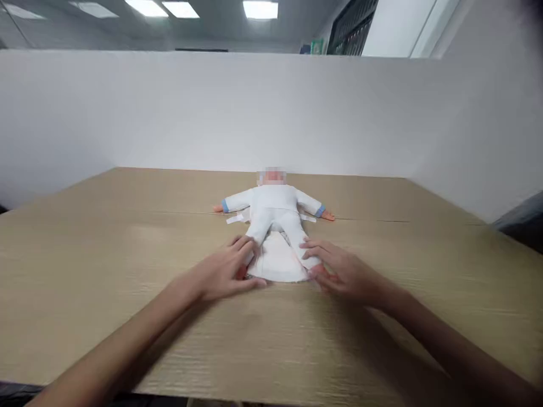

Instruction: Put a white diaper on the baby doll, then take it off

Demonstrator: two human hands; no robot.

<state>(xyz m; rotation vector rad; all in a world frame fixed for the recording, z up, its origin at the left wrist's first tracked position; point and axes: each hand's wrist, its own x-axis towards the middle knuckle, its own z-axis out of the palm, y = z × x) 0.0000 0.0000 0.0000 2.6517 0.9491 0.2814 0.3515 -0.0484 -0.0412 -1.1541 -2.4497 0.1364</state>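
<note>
Doll (278, 198) lies on desk (271, 345) | white diaper (278, 260) open between legs | left hand (229, 268), right hand (345, 274) at lower legs, fingers spread

We can read no text, label, brand or number anywhere; the small green object (317, 47) above the white partition (263, 107) is too blurred for us

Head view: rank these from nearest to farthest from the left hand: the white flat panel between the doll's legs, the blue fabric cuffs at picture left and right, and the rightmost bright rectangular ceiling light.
From the left hand:
1. White flat panel: immediately right.
2. Picture-left blue cuff: beyond the hand.
3. Picture-right blue cuff: opposite side.
4. Ceiling light: far background, overhead.
</note>
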